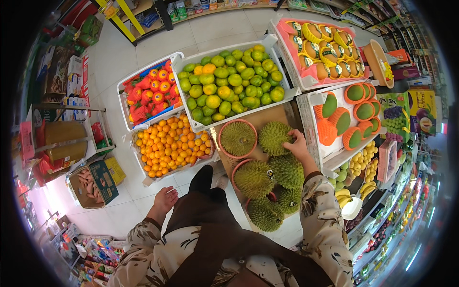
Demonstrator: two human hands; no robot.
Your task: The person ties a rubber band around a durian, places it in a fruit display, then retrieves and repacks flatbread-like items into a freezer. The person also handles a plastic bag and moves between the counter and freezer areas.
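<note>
My right hand (pixel 298 146) rests its fingertips on the right side of a green durian (pixel 274 138), which lies on a cardboard surface (pixel 229 165). Whether the fingers grip it, I cannot tell. Left of that fruit, another durian (pixel 237 138) sits in a round pink basket (pixel 256 140). Several more durians lie nearer to me, one of them (pixel 254 179) in a second pink basket and one (pixel 265 214) at the near end. My left hand (pixel 166 199) hangs over the tiled floor, palm turned up and fingers apart, holding nothing.
Crates of green citrus (pixel 229 80), small orange citrus (pixel 172 143) and red-netted fruit (pixel 152 91) stand ahead and left. Mangoes (pixel 353 114) and yellow-netted fruit (pixel 324 50) fill crates at the right. A box of sweet potatoes (pixel 102 184) stands on the floor at left; refrigerated shelves curve along the right.
</note>
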